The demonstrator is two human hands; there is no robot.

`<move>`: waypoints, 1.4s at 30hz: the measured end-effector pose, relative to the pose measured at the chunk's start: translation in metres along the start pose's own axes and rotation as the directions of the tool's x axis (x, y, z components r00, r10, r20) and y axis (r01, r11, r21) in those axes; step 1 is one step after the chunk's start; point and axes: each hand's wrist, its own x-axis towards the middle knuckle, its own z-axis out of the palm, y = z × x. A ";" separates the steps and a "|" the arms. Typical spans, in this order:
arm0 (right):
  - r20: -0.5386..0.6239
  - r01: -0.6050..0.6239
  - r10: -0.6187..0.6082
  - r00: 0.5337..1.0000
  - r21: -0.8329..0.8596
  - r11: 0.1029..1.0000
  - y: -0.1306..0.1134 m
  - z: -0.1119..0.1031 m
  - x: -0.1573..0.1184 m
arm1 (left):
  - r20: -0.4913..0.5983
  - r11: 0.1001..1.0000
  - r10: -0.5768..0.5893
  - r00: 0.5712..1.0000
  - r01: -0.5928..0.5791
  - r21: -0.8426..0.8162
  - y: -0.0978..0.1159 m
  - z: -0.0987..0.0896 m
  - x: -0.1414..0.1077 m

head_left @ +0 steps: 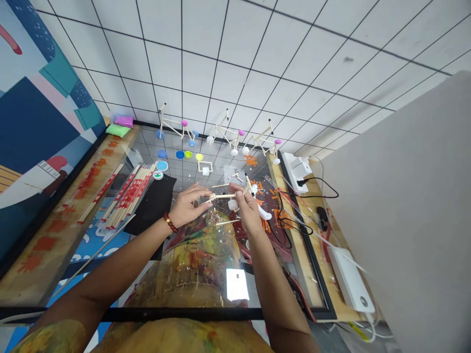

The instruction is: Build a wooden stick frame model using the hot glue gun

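My left hand (190, 204), with a beaded bracelet on its wrist, pinches the left end of a small frame of joined wooden sticks (225, 196). My right hand (248, 208) grips the right end of that frame, where another stick slants upward. A white round piece (232, 204) shows under the frame beside my right fingers; whether it is attached I cannot tell. Just right of my right hand lies a white glue gun (264, 213), partly hidden by the hand. A loose stick (228, 222) rests on the glass below the hands.
Three stick models with round wheels, one a blue-wheeled model (176, 126), stand along the back. Wrapped stick bundles (130, 196) and a black sheet (150, 206) lie left. Colored clay pots (180, 154) sit behind. A power strip (296, 171) and black cables (283, 215) occupy the right.
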 end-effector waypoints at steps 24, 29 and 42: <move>-0.005 -0.003 0.003 1.000 0.031 1.000 0.000 0.000 0.002 | -0.001 0.977 -0.170 0.985 0.169 -0.134 -0.001 0.005 -0.003; -0.009 0.002 -0.002 1.000 0.033 0.999 -0.001 0.001 0.002 | -0.021 0.971 -0.177 0.984 0.171 -0.170 0.001 0.006 -0.003; -0.042 0.024 -0.023 0.999 0.016 1.000 -0.003 0.003 0.000 | -0.074 0.967 -0.193 0.978 0.178 -0.182 0.003 0.008 -0.002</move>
